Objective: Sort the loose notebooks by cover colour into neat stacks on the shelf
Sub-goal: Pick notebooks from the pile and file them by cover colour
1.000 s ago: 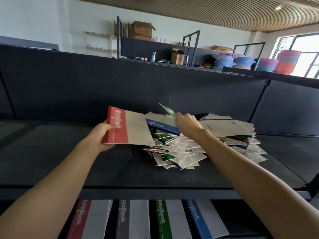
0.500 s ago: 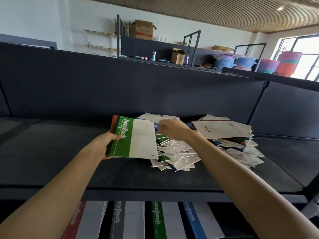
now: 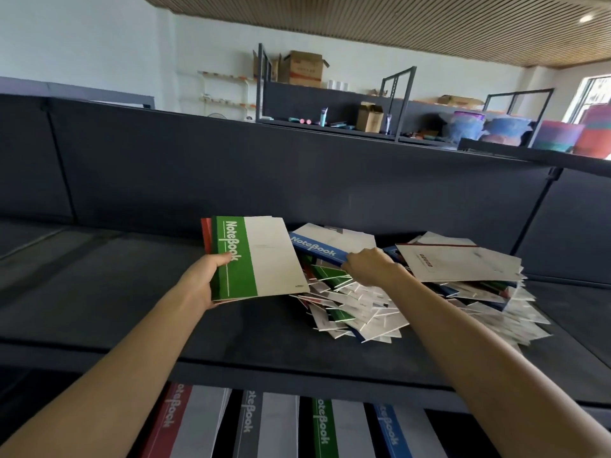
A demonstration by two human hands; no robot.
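Observation:
My left hand [image 3: 202, 281] grips a green notebook [image 3: 261, 257] by its spine edge, thumb on the cover, with a red notebook [image 3: 205, 234] showing underneath it. My right hand [image 3: 368, 266] pinches the spine of a blue notebook [image 3: 325, 246] at the top of a messy pile of loose notebooks [image 3: 413, 302] on the dark shelf [image 3: 132, 292]. The pile mixes green, blue, red and white covers.
On the lower shelf stand four neat stacks: red [image 3: 172, 421], grey [image 3: 251, 421], green [image 3: 322, 428] and blue [image 3: 391, 431]. A dark back panel [image 3: 264, 173] rises behind the shelf. Cardboard boxes and coloured tubs sit on racks far behind.
A green notebook has been laid on the red one in my left hand. My right hand then moved back to the pile and took hold of a blue notebook.

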